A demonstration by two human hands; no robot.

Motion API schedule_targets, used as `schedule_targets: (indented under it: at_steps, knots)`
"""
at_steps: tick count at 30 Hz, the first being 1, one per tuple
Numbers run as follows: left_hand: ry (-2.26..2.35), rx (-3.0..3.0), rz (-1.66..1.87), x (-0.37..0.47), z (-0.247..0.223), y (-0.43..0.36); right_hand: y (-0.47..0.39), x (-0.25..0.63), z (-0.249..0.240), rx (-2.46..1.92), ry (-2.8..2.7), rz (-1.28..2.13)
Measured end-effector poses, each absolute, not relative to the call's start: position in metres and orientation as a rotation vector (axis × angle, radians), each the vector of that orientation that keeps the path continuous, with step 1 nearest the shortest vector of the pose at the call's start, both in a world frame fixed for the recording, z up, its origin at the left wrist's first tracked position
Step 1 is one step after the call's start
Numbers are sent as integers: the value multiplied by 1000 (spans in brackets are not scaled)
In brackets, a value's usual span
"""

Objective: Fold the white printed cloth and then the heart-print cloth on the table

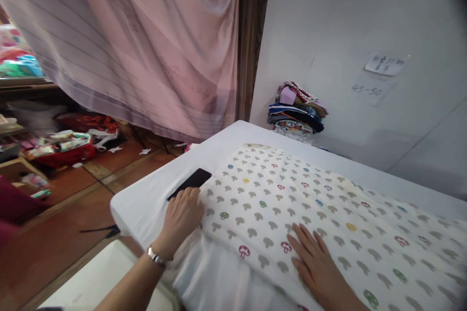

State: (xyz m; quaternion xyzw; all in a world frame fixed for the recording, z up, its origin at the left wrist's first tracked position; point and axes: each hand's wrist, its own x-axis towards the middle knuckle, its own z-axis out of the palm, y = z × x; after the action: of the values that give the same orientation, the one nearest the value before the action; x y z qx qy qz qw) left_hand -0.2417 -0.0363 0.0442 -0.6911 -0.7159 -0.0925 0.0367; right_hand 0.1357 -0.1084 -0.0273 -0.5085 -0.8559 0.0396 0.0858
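Observation:
A white cloth with a grey and coloured mushroom print [268, 204] lies spread over the white-covered table [146, 194]. My left hand [185, 211] is at the cloth's left edge, its fingers curled down and closed on that edge; the fingertips are partly hidden. Just beyond its knuckles lies a black smartphone [191, 182], flat on the table. Flat on the printed cloth, my right hand [317, 265] rests with its fingers spread and holds nothing. A silver bracelet [156, 256] is on my left wrist.
A stack of folded clothes [297, 109] stands by the grey wall at the table's far side. Pink curtains [164, 48] hang behind the table. On the tiled floor at left is a red basket [69, 153] of small items. A white stool-like surface [105, 277] is at lower left.

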Motion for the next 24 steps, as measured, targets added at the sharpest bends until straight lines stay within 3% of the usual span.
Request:
schedule_targets:
  at_steps: [8, 15, 24]
  knots:
    - [-2018, -2386, -373, -190, 73, 83, -106, 139, -34, -1480, -2575, 9]
    - [-2319, -2340, -397, -146, 44, 198, -102, 142, -39, -1396, -2549, -85]
    - [-2501, -2237, -316, -125, 31, 252, -89, 144, -56, -1148, -2481, -662]
